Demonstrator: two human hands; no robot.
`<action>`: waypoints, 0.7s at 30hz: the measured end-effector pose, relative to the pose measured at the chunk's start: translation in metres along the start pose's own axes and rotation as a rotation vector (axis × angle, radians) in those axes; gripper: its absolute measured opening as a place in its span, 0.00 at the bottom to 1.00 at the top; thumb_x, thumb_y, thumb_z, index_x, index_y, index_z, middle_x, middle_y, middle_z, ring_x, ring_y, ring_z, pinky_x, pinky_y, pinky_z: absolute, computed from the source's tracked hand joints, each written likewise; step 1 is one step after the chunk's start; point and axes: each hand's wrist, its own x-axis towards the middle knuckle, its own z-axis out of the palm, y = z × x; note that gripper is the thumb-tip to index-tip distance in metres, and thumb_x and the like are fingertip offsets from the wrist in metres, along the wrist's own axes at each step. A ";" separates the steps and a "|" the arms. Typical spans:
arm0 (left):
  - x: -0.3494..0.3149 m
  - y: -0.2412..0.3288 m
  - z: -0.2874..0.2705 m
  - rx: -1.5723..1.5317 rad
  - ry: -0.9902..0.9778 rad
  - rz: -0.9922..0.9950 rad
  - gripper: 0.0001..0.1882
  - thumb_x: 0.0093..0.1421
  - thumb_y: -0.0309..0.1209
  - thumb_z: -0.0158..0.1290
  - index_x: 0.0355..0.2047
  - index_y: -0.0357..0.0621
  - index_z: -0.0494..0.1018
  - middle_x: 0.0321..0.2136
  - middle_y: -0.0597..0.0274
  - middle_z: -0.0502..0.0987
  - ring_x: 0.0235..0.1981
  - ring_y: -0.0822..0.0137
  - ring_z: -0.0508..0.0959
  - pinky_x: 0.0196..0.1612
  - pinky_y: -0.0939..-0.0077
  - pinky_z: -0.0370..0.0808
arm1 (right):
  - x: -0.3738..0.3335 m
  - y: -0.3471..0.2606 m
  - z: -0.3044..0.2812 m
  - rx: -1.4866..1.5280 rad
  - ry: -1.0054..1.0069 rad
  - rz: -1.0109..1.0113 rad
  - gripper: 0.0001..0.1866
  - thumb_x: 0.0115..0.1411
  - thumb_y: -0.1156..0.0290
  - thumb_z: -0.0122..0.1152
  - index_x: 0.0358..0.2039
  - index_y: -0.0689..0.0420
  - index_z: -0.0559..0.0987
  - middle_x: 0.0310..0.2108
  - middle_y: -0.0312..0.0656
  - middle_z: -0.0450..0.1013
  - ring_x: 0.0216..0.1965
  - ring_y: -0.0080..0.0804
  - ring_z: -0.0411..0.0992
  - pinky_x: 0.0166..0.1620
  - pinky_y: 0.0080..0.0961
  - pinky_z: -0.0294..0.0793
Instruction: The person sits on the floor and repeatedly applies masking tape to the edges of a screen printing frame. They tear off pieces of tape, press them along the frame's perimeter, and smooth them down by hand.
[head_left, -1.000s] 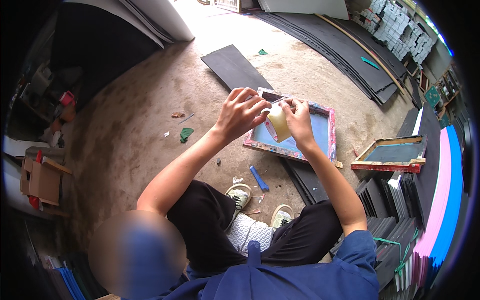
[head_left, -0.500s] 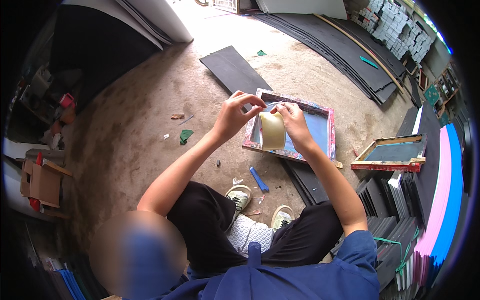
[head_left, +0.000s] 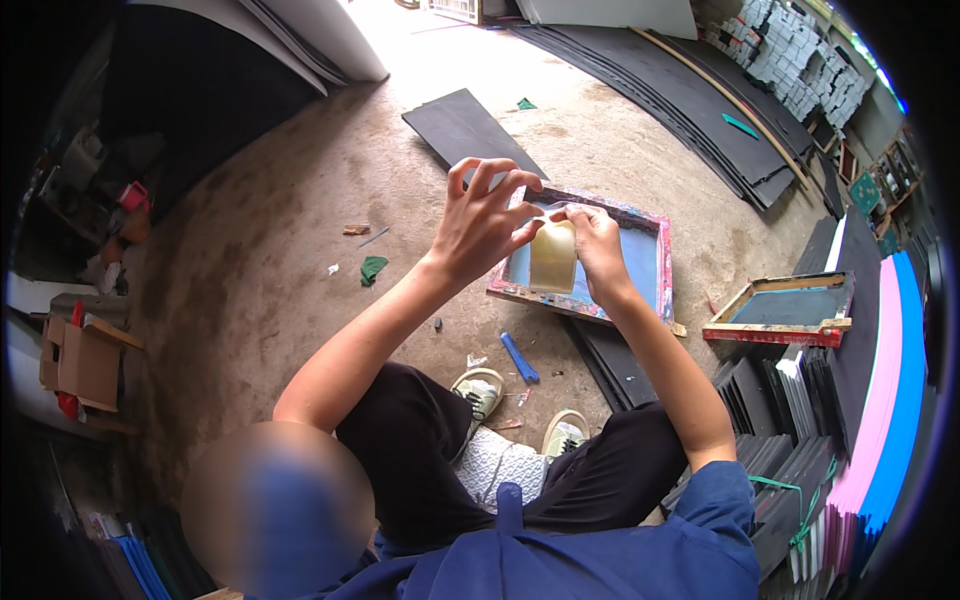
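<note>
A wide roll of yellowish clear tape (head_left: pixel 553 262) hangs over the paint-stained frame with blue mesh (head_left: pixel 668 262). My right hand (head_left: pixel 596 243) pinches the roll's upper edge between thumb and fingertips. At the roll's upper left is my left hand (head_left: pixel 482 220), its fingers bent and fanned apart. The left thumb and index tips come close to the tape; whether they touch it I cannot tell. Below the roll, the frame lies tilted over dark boards (head_left: pixel 610 365) on the floor.
A second wooden frame (head_left: pixel 780 305) rests on stacked dark sheets at right, beside pink and blue sheets (head_left: pixel 905 370). A blue strip (head_left: pixel 519 358) and green scrap (head_left: pixel 373 269) lie on the floor. A cardboard box (head_left: pixel 85 365) stands at left. Large dark sheets (head_left: pixel 660 110) lie far right.
My left hand has turned and risen slightly, its fingers fanning out from their earlier curl near the tape. The roll has turned a little; my right hand keeps its pinch.
</note>
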 end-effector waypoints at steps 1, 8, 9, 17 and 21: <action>0.000 0.000 -0.001 0.001 -0.009 0.009 0.06 0.42 0.36 0.62 0.22 0.58 0.76 0.42 0.78 0.70 0.48 0.69 0.64 0.56 0.62 0.52 | 0.000 0.000 0.000 0.023 0.003 0.023 0.17 0.62 0.63 0.46 0.29 0.62 0.79 0.42 0.48 0.63 0.45 0.34 0.64 0.48 0.27 0.63; 0.008 0.003 -0.010 0.037 -0.095 0.052 0.04 0.42 0.34 0.61 0.19 0.56 0.76 0.43 0.77 0.69 0.49 0.69 0.63 0.57 0.62 0.50 | -0.007 -0.011 0.005 0.089 0.008 0.115 0.16 0.62 0.66 0.46 0.30 0.64 0.79 0.37 0.44 0.67 0.36 0.28 0.69 0.40 0.24 0.68; 0.009 0.004 -0.011 0.047 -0.111 0.054 0.04 0.42 0.33 0.61 0.19 0.56 0.76 0.43 0.77 0.68 0.49 0.69 0.63 0.57 0.62 0.50 | -0.008 -0.011 0.006 0.108 0.003 0.115 0.16 0.62 0.66 0.47 0.30 0.64 0.79 0.38 0.45 0.66 0.36 0.28 0.69 0.41 0.24 0.68; 0.014 0.015 -0.010 0.108 -0.147 0.045 0.05 0.41 0.34 0.59 0.15 0.50 0.76 0.41 0.72 0.68 0.49 0.71 0.62 0.58 0.60 0.50 | -0.007 0.000 0.008 0.007 0.023 0.050 0.15 0.61 0.65 0.48 0.31 0.63 0.79 0.43 0.46 0.63 0.41 0.29 0.67 0.38 0.23 0.69; 0.009 0.015 -0.007 0.127 -0.191 0.040 0.05 0.40 0.34 0.59 0.15 0.50 0.76 0.41 0.72 0.67 0.49 0.70 0.62 0.58 0.59 0.50 | -0.016 -0.004 0.014 -0.059 0.007 0.039 0.15 0.61 0.65 0.50 0.30 0.64 0.79 0.42 0.45 0.63 0.39 0.28 0.67 0.36 0.23 0.71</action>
